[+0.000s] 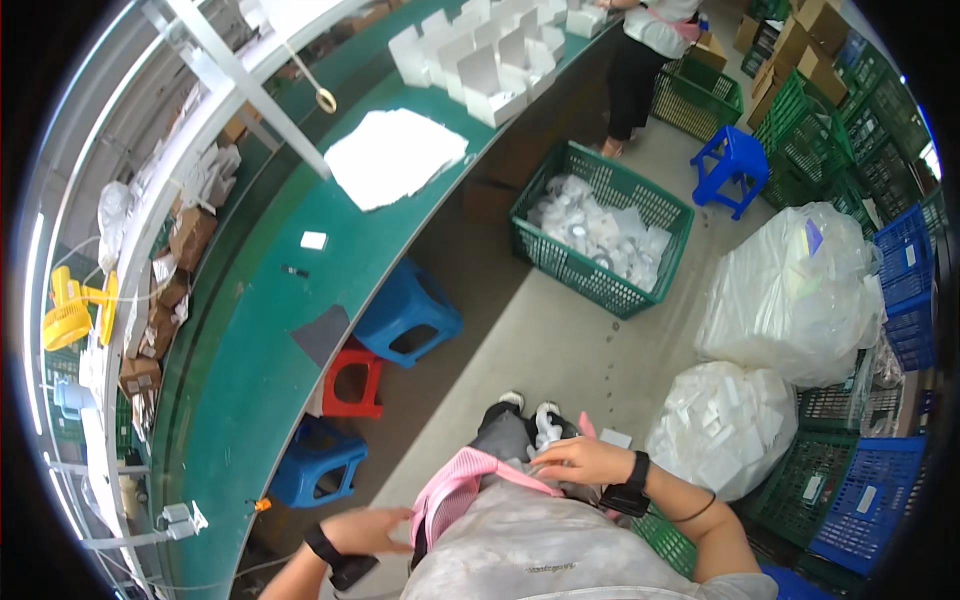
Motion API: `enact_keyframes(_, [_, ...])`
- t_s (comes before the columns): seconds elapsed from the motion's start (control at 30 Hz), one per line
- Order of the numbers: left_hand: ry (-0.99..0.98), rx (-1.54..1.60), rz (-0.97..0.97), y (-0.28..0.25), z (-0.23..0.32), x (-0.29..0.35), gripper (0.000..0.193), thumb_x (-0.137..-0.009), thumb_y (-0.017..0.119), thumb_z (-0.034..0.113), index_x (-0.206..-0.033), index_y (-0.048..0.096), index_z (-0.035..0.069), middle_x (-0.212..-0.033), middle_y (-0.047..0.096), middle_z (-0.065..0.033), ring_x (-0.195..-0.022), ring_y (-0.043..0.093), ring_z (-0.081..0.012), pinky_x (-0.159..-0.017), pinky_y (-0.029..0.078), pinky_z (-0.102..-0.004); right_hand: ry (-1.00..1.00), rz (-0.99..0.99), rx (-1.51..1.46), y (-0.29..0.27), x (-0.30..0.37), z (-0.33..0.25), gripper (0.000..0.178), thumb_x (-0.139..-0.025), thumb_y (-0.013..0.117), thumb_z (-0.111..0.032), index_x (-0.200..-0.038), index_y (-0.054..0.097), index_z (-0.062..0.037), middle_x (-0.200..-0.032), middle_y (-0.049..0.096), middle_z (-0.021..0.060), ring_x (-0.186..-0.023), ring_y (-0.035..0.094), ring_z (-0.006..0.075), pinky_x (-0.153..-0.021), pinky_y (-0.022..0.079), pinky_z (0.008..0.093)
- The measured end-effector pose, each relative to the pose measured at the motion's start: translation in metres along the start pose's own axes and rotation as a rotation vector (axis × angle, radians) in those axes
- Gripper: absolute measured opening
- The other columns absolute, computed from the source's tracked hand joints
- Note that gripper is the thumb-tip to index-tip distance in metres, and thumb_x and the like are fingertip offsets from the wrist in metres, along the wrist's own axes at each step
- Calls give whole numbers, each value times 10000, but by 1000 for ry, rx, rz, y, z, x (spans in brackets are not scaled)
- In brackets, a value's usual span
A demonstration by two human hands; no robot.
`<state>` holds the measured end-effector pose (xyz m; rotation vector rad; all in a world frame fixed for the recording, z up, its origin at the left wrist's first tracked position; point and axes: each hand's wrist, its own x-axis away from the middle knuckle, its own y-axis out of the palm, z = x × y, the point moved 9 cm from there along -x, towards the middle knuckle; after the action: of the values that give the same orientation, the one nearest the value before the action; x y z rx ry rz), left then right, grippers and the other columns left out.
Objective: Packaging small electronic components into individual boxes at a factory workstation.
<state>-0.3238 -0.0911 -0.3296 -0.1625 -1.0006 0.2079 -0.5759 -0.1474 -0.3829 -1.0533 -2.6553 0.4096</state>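
Note:
My left hand (pixel 365 531) is low in the view, its fingers spread beside the pink striped apron cloth (pixel 452 487) at my waist; nothing shows in it. Over the front of my body, my right hand (pixel 580 462) has its fingers stretched leftward, close to the apron's edge. A whitish, shiny thing (pixel 547 432) appears just beyond those fingertips, but I cannot make out what it is or whether they touch it. Each wrist wears a black band with a dark box-like device. My grey shirt (pixel 520 550) fills the lower middle.
Left curves a green worktable (pixel 240 360) with a white sheet stack (pixel 395 155) and open white boxes (pixel 490 75). Stools, one red (pixel 352 385), stand beneath its edge. Ahead is a green basket (pixel 600 275) of wrapped items; large clear bags (pixel 790 290) stand right. Another person (pixel 640 70) works beyond.

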Motion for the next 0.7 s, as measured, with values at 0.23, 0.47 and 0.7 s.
enact_keyframes(0.23, [608, 671, 547, -220, 78, -68, 422, -926, 505, 327, -1220, 490, 25, -1166, 563, -110, -1073, 540, -222, -918, 434, -376, 392, 593, 53, -172, 148, 68, 440, -798, 685, -245, -1137, 556, 3, -934, 638, 112, -880, 610, 189, -795, 470, 302])
enact_keyframes(0.47, [1357, 1350, 564, -335, 147, -138, 444, -950, 432, 340, -1287, 408, 52, -1192, 540, -115, -1114, 501, -254, -979, 370, -450, 48, 708, -960, -293, 169, 122, 621, -796, 702, -273, -1300, 427, -37, -1100, 600, 111, -971, 596, 206, -889, 440, 306])
enact_keyframes(0.7, [1177, 857, 772, -383, 198, -278, 533, -871, 577, 347, -1240, 413, 0, -1072, 569, -138, -940, 574, -257, -856, 451, -413, 578, 711, 50, -375, 75, 333, 915, -724, 735, -431, -1361, 282, 43, -1329, 402, 241, -1232, 409, 320, -1030, 327, 404])
